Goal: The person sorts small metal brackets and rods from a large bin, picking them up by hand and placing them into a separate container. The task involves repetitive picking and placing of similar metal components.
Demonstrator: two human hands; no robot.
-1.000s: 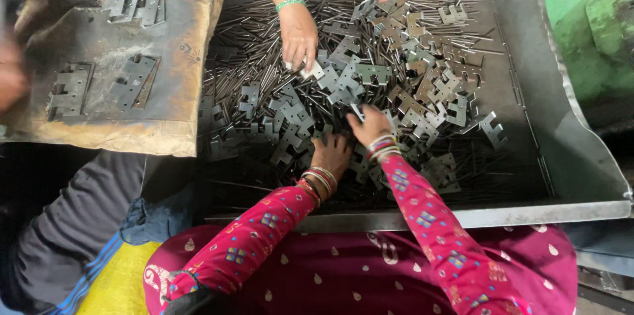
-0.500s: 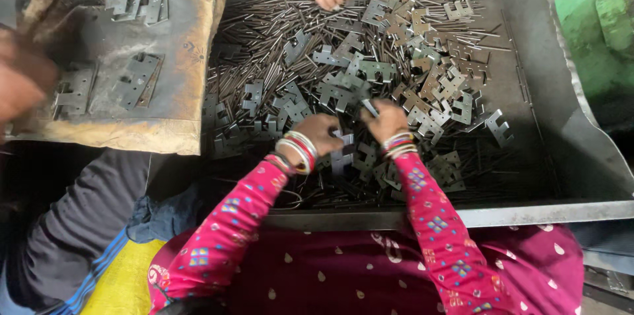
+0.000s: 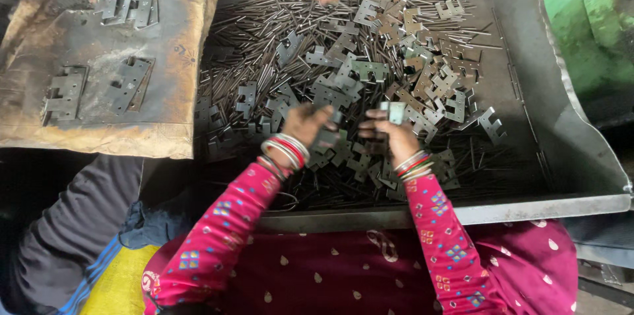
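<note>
Clamped on a grey notched metal hinge leaf, your right hand meets your left hand (gripping another), most loose leaves unsorted in the grey steel tray.

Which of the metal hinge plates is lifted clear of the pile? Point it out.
The pale hinge plate pinched at the right hand fingertips, above the heap; the other plates lie in the tray or on the board.

A worn cardboard-topped bench stands left; a green painted machine rises at right.
</note>
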